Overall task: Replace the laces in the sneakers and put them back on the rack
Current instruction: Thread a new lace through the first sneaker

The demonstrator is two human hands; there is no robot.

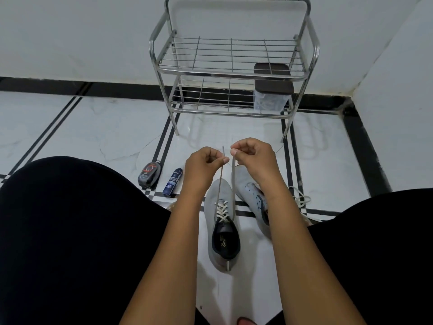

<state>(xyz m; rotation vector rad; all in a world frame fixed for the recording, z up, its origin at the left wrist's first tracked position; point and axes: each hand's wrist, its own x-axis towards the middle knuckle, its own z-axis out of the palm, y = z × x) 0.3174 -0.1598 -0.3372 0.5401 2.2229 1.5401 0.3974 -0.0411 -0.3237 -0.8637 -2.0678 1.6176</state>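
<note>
While the person sits on the floor with knees spread, a grey sneaker (pixel 221 228) lies between the legs, toe pointing away, its dark lining showing at the opening. Pale lace (pixel 222 211) criss-crosses the upper eyelets, and its two ends run up taut to the hands. The left hand (pixel 203 166) is curled, pinching one lace end between thumb and forefinger; the right hand (pixel 254 157) is curled likewise, pinching the other end, the two hands close together above the shoe's toe. A second grey sneaker (pixel 250 191) lies just right of the first, tilted, partly hidden by the right forearm, its eyelets bare. A loose white lace (pixel 301 198) sits on the tiles to the right.

Ahead, the metal rack (pixel 234 71) stands against the wall, both wire shelves open except for a lidded container (pixel 271 95) at the lower right. Bare tile lies between shoes and rack. A shoe-polish sponge (pixel 149 174) and a spray can (pixel 172 182) lie left of the shoes.
</note>
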